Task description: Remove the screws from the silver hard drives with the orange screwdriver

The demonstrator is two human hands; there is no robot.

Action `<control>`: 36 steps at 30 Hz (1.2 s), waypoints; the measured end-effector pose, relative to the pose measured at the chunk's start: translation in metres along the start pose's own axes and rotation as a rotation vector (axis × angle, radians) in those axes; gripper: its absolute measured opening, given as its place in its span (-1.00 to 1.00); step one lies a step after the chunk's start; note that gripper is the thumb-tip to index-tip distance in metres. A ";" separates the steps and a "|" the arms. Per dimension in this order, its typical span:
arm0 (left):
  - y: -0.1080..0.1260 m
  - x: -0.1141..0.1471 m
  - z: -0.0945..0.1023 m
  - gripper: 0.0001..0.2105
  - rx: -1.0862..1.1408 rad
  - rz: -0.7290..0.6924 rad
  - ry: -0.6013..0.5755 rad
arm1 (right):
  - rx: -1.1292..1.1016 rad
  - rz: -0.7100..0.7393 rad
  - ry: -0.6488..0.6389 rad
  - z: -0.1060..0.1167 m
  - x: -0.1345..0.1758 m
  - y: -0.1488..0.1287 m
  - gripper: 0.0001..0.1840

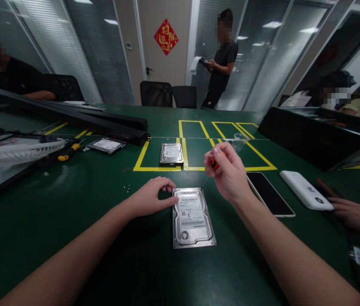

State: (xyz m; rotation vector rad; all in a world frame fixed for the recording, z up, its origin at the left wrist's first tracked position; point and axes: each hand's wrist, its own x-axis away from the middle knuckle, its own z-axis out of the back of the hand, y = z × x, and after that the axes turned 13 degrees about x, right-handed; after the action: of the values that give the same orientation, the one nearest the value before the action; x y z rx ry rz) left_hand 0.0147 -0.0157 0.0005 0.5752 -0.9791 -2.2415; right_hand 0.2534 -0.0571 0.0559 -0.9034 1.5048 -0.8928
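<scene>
The drive (195, 212) lies flat, label up, on the green table (142, 272), between the two forearms; the left hand (151, 196) is half open over its far left corner, thumb on the top by the left edge, fingers curled at the corner, a gap between thumb and forefinger; the right hand (231, 174) is closed round the red-and-black handle of a screwdriver (215, 164), whose thin shaft slants down to the drive's far right corner; whether the tip touches metal I cannot tell.

Beyond it a second drive (171, 154) sits by the yellow tape (157, 168); a few tiny bits (127, 188) lie left of the left hand; farther left are a yellow-and-black driver (68, 153) and a third drive (106, 145), near long black bars (103, 123); to the right of the right hand lie a dark-screened tablet (271, 193) and a white device (305, 190), with another person's hand (352, 212) at its near end; a clear cup (240, 142) stands behind the right hand; a black case (313, 136) fills the far right.
</scene>
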 end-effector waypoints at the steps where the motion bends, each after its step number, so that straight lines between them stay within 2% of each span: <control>1: 0.000 0.000 0.000 -0.67 -0.001 0.003 -0.001 | -0.011 0.000 -0.012 0.000 0.000 -0.001 -0.76; 4: 0.001 0.000 0.000 -0.66 -0.001 0.010 -0.002 | -0.023 0.003 -0.031 0.003 -0.002 -0.001 -0.64; 9: 0.002 0.000 0.000 -0.68 0.004 0.009 0.001 | 0.008 0.021 0.013 0.003 -0.001 0.003 -0.82; 12: 0.002 -0.001 -0.001 -0.69 0.006 0.004 0.001 | -0.019 0.013 0.019 0.001 -0.001 0.003 -0.77; 15: 0.003 -0.001 -0.001 -0.69 0.007 0.008 -0.001 | -0.055 0.017 -0.005 0.001 -0.001 0.002 -0.82; 18: 0.003 -0.001 0.000 -0.68 0.009 0.011 -0.001 | -0.052 0.023 -0.026 0.002 -0.002 0.001 -0.64; 19: 0.003 -0.001 0.000 -0.69 0.009 0.010 -0.002 | -0.036 0.027 -0.021 0.003 -0.002 0.001 -0.63; 23: 0.002 0.001 -0.001 -0.69 0.013 0.002 0.002 | 0.007 0.032 0.009 0.001 -0.001 0.004 -0.81; 26: 0.001 0.001 -0.001 -0.69 0.015 -0.001 0.007 | -0.006 0.015 0.004 -0.001 0.000 0.004 -0.76; 29: 0.000 0.001 -0.001 -0.69 0.017 -0.004 0.009 | -0.032 0.018 -0.020 -0.001 0.000 0.002 -0.82; 33: 0.000 0.000 -0.001 -0.68 0.013 0.003 0.003 | -0.017 0.023 -0.030 0.001 -0.001 0.001 -0.67; 36: 0.000 -0.001 -0.001 -0.69 0.006 0.009 -0.003 | 0.032 0.028 0.009 0.002 -0.001 0.002 -0.79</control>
State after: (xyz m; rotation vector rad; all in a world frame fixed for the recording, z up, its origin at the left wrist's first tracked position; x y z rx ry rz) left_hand 0.0161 -0.0156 0.0002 0.5689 -0.9880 -2.2326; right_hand 0.2550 -0.0551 0.0544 -0.8536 1.5030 -0.8990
